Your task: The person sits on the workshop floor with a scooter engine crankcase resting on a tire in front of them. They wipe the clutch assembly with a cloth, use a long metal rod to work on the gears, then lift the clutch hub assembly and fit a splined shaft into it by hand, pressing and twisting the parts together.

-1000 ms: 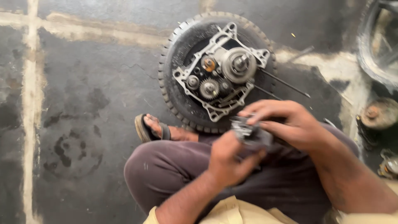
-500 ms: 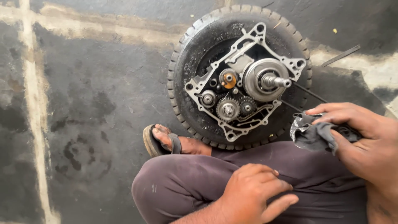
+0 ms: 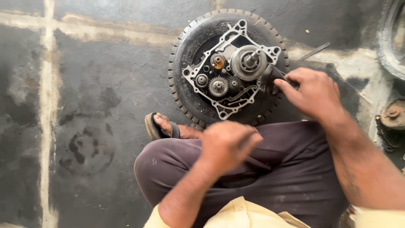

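Since half a second earlier, the right hand (image 3: 314, 93) had carried its dark metal part (image 3: 268, 79) up to the engine case (image 3: 230, 69), at about three o'clock of the large clutch drum (image 3: 249, 62). Its fingers stayed pinched around the part. The left hand (image 3: 228, 143) hovered above the knee, loosely curled and holding nothing. The case lay inside a tyre (image 3: 185, 90) on the floor, at twelve o'clock from the sandalled foot (image 3: 162, 126).
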